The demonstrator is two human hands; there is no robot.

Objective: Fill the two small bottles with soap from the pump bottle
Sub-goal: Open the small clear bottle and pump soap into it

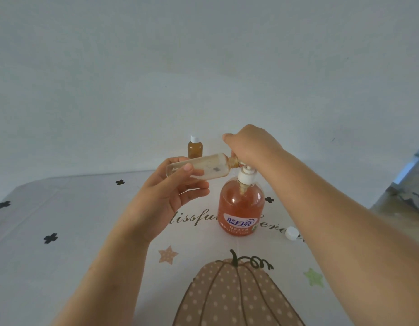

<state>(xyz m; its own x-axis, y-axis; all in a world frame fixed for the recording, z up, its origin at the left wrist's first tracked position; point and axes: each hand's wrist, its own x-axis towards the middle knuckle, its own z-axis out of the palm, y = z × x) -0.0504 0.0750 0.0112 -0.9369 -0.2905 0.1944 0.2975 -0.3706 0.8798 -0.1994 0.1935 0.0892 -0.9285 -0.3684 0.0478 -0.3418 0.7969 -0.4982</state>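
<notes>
An orange pump bottle (pixel 241 208) with a white pump head stands in the middle of the table. My left hand (pixel 178 189) holds a small clear bottle (pixel 203 169) on its side, with the mouth against the pump's spout. A little soap shows inside its neck. My right hand (pixel 248 147) rests on top of the pump head, covering it. A second small bottle (pixel 195 148), full of amber soap and capped white, stands upright behind. A loose white cap (pixel 291 233) lies on the table to the right of the pump bottle.
The table wears a pale cloth (pixel 86 231) printed with a pumpkin, stars and small black flowers. A plain wall rises right behind the table's far edge. At the far right the table ends beside a grey ledge (pixel 413 196).
</notes>
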